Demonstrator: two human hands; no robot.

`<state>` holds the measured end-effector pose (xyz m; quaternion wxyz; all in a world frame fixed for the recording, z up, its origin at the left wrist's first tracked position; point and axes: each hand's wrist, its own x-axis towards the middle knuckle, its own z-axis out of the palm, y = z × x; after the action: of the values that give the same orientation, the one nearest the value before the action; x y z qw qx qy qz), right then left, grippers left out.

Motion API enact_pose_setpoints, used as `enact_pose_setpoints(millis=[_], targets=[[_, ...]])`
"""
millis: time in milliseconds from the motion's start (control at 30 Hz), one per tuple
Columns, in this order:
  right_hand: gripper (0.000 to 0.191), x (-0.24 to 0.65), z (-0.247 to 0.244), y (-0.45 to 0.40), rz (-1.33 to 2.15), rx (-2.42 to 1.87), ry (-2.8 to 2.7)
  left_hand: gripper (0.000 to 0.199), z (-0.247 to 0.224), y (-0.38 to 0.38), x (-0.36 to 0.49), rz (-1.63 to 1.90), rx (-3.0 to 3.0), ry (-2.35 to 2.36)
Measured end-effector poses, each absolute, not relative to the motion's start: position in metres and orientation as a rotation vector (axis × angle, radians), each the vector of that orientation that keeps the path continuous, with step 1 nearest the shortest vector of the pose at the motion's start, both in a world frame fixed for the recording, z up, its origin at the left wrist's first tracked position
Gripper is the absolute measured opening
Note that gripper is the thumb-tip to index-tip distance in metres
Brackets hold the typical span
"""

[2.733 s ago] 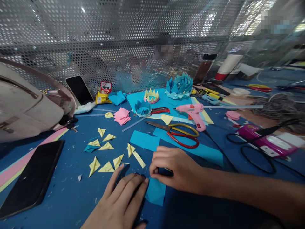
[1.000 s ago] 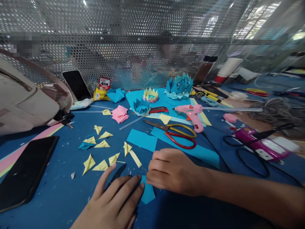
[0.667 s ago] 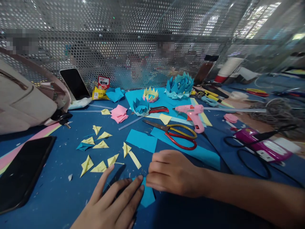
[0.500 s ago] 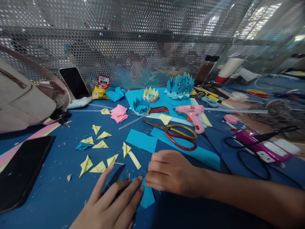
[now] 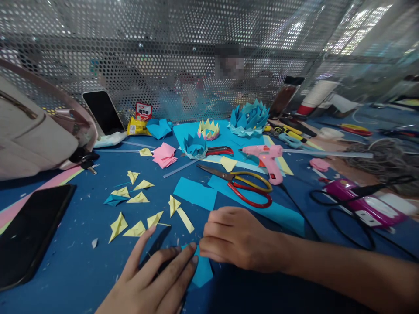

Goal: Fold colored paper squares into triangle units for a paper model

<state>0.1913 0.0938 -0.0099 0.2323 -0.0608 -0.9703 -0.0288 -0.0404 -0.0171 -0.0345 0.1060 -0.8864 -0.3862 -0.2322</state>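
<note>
A small piece of blue paper (image 5: pixel 203 274) lies on the table near the front edge. My left hand (image 5: pixel 157 274) rests flat over its left part, fingers stretched out, index fingertip touching a folded yellow piece (image 5: pixel 155 219). Curled at the paper's upper right edge is my right hand (image 5: pixel 234 237), its fingertips hidden beneath the knuckles and apparently pinching the edge. Several folded yellow pieces (image 5: pixel 137 229) and a folded blue one (image 5: pixel 114 199) lie beyond my left hand. A narrow yellow strip (image 5: pixel 185 220) and a blue rectangle (image 5: pixel 195 192) sit just past my fingers.
Scissors (image 5: pixel 242 183) and a pink glue gun (image 5: pixel 268 159) lie beyond my right hand. Folded paper lotuses (image 5: pixel 249 118) stand at the back. Left are a phone (image 5: pixel 32 235) and a bag (image 5: pixel 36 131); right, a purple power strip (image 5: pixel 363 203) with a looped cable.
Both hands hold almost the same position on the blue paper. The view has shifted very slightly; nothing else has visibly moved.
</note>
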Motion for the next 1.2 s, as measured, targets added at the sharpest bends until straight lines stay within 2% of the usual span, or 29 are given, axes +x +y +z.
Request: enact_pose_setpoints(millis=[467, 633, 767, 900, 1000, 1200], targets=[[0.027, 0.198, -0.014, 0.103, 0.147, -0.192, -2.703, 0.036, -0.028, -0.014, -0.045, -0.57, -2.654, -1.085], [0.025, 0.197, -0.002, 0.101, -0.014, -0.067, -2.727, 0.037, -0.026, -0.011, -0.047, -0.533, -2.669, -1.056], [0.031, 0.195, 0.004, 0.099, -0.088, 0.054, -2.714, 0.035, -0.025, -0.008, -0.048, -0.507, -2.698, -0.994], [0.031, 0.195, 0.002, 0.101, -0.057, 0.007, -2.74, 0.041, -0.023, -0.003, -0.046, -0.77, -2.777, -1.134], [0.031, 0.196, 0.0, 0.103, -0.09, 0.046, -2.74, 0.036, -0.015, 0.004, -0.039, -0.964, -2.865, -1.368], [0.035, 0.201, 0.001, 0.103, -0.168, 0.131, -2.714, 0.018, 0.001, 0.035, -0.019, -0.776, -3.081, -1.507]])
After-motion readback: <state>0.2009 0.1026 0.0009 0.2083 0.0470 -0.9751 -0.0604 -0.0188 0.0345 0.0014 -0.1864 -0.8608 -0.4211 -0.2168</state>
